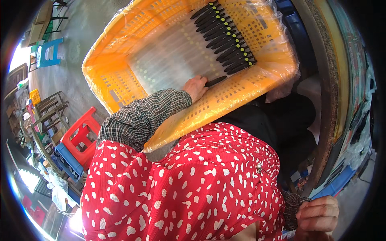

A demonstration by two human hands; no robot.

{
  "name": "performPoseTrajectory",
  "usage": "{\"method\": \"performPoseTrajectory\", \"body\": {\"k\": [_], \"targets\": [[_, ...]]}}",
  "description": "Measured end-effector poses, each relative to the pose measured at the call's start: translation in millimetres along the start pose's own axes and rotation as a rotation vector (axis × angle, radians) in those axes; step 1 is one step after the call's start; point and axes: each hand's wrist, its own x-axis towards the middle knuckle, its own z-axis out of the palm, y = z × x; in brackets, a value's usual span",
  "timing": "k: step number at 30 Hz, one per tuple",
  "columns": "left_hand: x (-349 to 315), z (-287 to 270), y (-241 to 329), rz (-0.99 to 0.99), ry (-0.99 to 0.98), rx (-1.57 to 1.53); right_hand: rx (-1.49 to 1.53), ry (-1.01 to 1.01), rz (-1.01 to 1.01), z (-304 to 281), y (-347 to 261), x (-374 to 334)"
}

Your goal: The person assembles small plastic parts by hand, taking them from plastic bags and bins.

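A black pen-shaped piece (217, 81) lies in the plastic-lined yellow crate (225, 109), one end pinched in the left hand's grip (196, 87); the right hand (318, 217) curls together, its inside hidden. Leftward: a red stool (71, 146), a blue stool (50, 63), grey floor (82, 32).

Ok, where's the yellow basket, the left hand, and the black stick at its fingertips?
Yellow basket (209, 111), head view: near wall.
Left hand (195, 88), head view: back of hand.
Black stick (217, 81), head view: middle of shaft.

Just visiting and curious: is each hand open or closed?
Left hand: closed on one end of a black stick.
Right hand: curled closed; contents can't be told.
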Motion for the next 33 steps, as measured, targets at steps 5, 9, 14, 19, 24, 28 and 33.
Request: {"method": "performPoseTrajectory", "body": {"k": [5,9,14,19,24,28,33], "targets": [[14,4,-2,-0.021,0.033,0.008,-0.079,0.059,0.019,8,-1,-3],[20,5,-9,0.048,0.039,0.014,-0.055,0.000,0.016,4,4,1],[25,12,-15,0.071,0.055,0.018,-0.053,0.090,-0.028,13,9,3],[26,7,-17,0.056,0.040,-0.009,-0.070,0.085,-0.069,13,16,0],[26,10,-18,0.074,0.045,-0.022,-0.104,0.105,-0.098,12,20,-4],[30,4,-16,0.024,0.071,-0.077,-0.177,0.280,-0.152,22,26,-15],[44,-15,-27,0.105,0.223,-0.081,-0.280,0.235,-0.157,16,25,-29]]}}
